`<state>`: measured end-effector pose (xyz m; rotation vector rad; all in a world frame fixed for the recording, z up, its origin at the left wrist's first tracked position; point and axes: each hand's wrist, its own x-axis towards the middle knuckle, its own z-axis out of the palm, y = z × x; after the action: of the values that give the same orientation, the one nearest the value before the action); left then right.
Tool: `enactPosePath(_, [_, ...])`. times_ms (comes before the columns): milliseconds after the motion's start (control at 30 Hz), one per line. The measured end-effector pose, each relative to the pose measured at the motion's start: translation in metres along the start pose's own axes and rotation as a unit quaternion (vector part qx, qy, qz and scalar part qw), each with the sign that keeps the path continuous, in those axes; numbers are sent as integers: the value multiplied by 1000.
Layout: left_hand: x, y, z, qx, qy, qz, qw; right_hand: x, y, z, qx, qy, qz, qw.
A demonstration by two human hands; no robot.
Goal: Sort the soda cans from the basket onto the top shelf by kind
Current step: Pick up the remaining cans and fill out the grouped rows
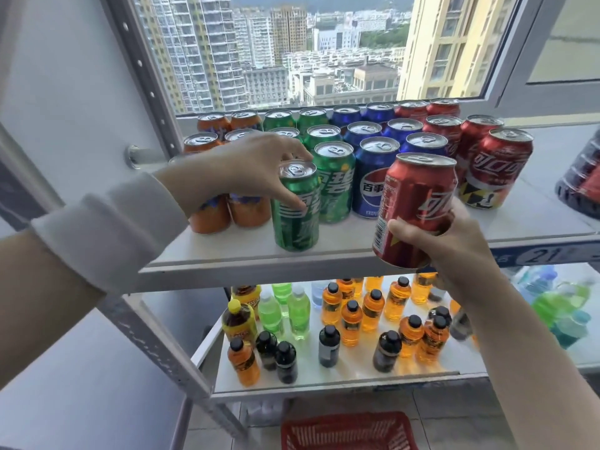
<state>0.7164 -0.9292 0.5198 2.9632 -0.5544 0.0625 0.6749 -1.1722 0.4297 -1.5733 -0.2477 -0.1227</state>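
My left hand (256, 167) grips a green soda can (297, 216) that stands at the front of the green column on the top shelf (246, 258). My right hand (444, 241) holds a red cola can (412, 206) in the air, tilted, just in front of the shelf edge. On the shelf the cans stand in columns by kind: orange cans (211, 216) at the left, then green cans (334, 180), blue cans (373, 183) and red cans (493, 170) at the right. The red basket (347, 430) sits on the floor below.
The lower shelf (341, 381) carries several orange, green and dark drink bottles. A wrapped pack of bottles (581, 180) lies at the right end of the top shelf. A metal shelf post (152, 92) rises at the left. Behind the cans is a window.
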Motion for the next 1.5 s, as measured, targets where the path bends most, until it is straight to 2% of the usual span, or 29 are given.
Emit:
enactPosePath(167, [12, -6, -6, 45, -28, 22, 998, -2, -3, 3, 6, 21, -8, 1000])
enactPosePath(533, [30, -13, -10, 70, -51, -3, 996, -4, -3, 6, 2, 44, -16, 999])
enactPosePath(933, [39, -17, -8, 73, -35, 3, 997, 0, -2, -6, -24, 54, 1, 998])
enactPosePath(1333, [39, -12, -6, 91, -42, -30, 995, 12, -3, -25, -49, 53, -6, 997])
enactPosePath(1400, [35, -3, -12, 89, -21, -28, 995, 15, 0, -33, -66, 63, -9, 996])
enactPosePath(1500, [31, 32, -24, -4, 82, 21, 996, 19, 6, -44, -90, 81, -14, 993])
